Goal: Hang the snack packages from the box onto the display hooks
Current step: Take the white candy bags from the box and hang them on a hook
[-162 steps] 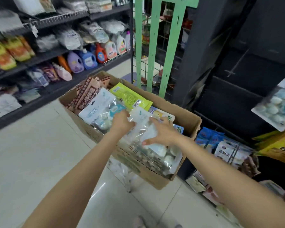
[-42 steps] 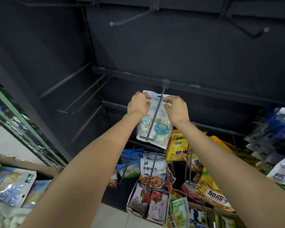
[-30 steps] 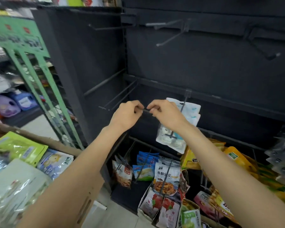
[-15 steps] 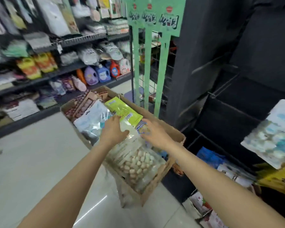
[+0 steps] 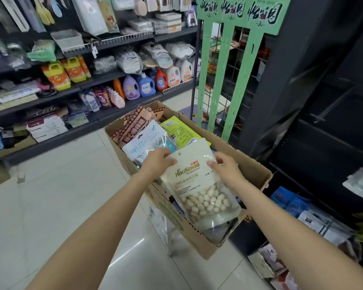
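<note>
Gripping marshmallow bag (image 5: 199, 185) top corners, left hand (image 5: 157, 162) and right hand (image 5: 225, 169), lifting from cardboard box (image 5: 258, 174) at frame center, keeping hang-hole clear for hooking.

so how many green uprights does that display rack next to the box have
3. The left upright stands behind the box's far corner, the middle upright is just right of it, and the right upright slants beside the dark shelving. None look hidden.

Pale glossy floor tiles (image 5: 50, 206); dark shelving (image 5: 50, 99) (detergent bottles (image 5: 147, 84)) left; green rack (image 5: 228, 80) behind.
</note>
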Available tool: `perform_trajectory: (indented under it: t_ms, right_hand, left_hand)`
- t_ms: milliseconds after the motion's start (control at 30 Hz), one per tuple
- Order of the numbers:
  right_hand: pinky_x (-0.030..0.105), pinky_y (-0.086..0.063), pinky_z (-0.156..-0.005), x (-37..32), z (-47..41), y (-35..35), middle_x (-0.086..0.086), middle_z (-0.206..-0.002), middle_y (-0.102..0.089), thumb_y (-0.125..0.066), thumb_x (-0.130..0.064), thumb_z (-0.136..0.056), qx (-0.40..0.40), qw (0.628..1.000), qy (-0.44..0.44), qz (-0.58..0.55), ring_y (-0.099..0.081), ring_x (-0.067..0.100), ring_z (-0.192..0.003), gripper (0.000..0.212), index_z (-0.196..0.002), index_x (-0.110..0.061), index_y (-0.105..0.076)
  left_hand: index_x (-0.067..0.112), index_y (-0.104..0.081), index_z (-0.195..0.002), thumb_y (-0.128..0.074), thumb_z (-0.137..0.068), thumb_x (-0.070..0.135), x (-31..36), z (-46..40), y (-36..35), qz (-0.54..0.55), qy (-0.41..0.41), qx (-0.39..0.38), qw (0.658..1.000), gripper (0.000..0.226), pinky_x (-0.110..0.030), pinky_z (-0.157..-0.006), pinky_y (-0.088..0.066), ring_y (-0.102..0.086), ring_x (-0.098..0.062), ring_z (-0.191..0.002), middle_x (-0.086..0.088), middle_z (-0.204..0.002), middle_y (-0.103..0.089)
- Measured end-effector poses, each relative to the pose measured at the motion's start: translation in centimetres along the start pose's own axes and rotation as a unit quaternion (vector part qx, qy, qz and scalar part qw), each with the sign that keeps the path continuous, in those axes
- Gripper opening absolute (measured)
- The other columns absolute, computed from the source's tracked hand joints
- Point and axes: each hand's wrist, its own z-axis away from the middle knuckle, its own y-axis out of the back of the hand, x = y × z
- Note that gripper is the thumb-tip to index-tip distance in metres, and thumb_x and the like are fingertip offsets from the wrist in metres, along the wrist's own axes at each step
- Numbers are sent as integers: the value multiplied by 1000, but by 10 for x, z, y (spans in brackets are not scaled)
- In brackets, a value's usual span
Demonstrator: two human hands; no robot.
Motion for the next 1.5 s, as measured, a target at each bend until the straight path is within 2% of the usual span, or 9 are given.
perform_trajectory:
  t_ms: [167, 267, 433, 633, 833, 967, 1333, 1433, 1500]
  right_hand:
    - [32, -46, -64, -4, 2, 3, 11, -95, -62, -49, -12, -97, 65, 997, -37, -31, -59, 24, -83, 15, -81, -13, -47]
    - [26, -39, -57, -4, 1, -1, 10, -102, -60, -45, -8, -97, 95, 995, -42, 9, -54, 20, -82, 3, -98, -11, -46]
    - [28, -42, -67, -11, -2, -5, 9, -138, -40, -43, 3, -91, 89, 981, 54, 161, -54, 25, -101, 75, -145, -41, -16]
    - [43, -38, -96, -25, -7, -30, 15, -141, -17, -70, -51, -77, 54, 922, 45, 382, -22, 31, -131, 96, -148, -38, -7]
    - [43, -7, -118, -24, -17, -54, 10, -158, 6, -61, -2, -85, 33, 842, 167, 512, 6, 27, -147, 89, -150, -30, -8]
    - [38, -31, -108, -20, -21, -62, 2, -157, -15, -49, -5, -90, -76, 905, 102, 406, -23, 23, -141, 72, -150, -25, -15]
    - [38, -39, -102, -96, -21, -26, -1, -138, -46, -64, -32, -89, 4, 997, 77, 1, -46, 17, -122, 66, -143, -16, -31]
    - [33, -49, -76, -116, -20, -9, 5, -96, -67, -61, -20, -92, 80, 988, 79, -102, -59, 19, -88, 8, -96, -14, -61]
    - [31, -46, -66, -125, -14, 4, 14, -81, -66, -62, -19, -90, 128, 980, 102, -115, -57, 17, -73, 18, -85, -2, -64]
  left_hand:
    - [15, -63, -111, -55, -88, 48, -4, -14, -4, 15, 45, 59, 997, 41, -38, -91, -44, -51, -28, -110, -11, -116, -57]
    - [24, -31, -146, -40, -91, 60, -6, -18, -20, -7, 109, 46, 993, 66, -52, -114, -12, -4, -31, -145, -9, -157, -10]
    - [19, -32, -145, -31, -97, 45, -19, -29, -4, -51, 118, 137, 982, 54, -50, -108, -24, -28, -29, -135, -8, -149, -32]
    - [11, 2, -150, -65, -79, 54, -34, -52, 27, -117, 140, 4, 983, 107, -48, -117, -10, -2, -33, -145, -16, -157, -3]
    - [9, -44, -129, -69, -69, 63, -32, -44, 25, -210, 92, 128, 965, 85, -41, -102, -32, -42, -29, -123, -12, -130, -47]
    - [9, -63, -104, -51, -95, 25, -20, -39, 16, -106, 17, 229, 967, 22, -38, -85, -36, -49, -29, -100, -8, -112, -54]
    - [25, -65, -102, -48, -95, 23, 67, -9, 60, -257, -224, 226, 913, 18, -37, -91, -30, -58, -21, -101, 3, -102, -65]
    - [27, -64, -105, -45, -96, 29, 96, -3, 72, -262, -247, 244, 900, 21, -34, -84, -25, -56, -20, -101, 2, -102, -65]
    - [25, -62, -110, -46, -95, 36, 111, 1, 82, -245, -251, 265, 898, 24, -34, -88, -23, -52, -18, -105, 4, -109, -63]
